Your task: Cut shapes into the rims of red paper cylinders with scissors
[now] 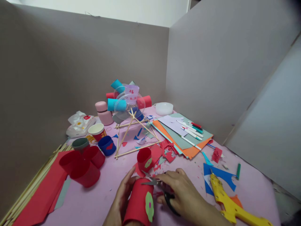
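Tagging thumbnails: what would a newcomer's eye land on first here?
The wheel of blue and red paper tubes on its stick frame, centre of the view at the back. Near the bottom edge, the left hand grips a red tube while the right hand holds scissors at its rim; a yellow glue gun lies right of them.

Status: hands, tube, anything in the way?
Left hand wrapped round red paper tube. Right hand gripping scissors, blades at the tube's far rim. Glue gun lying to the right, paper scraps just beyond.
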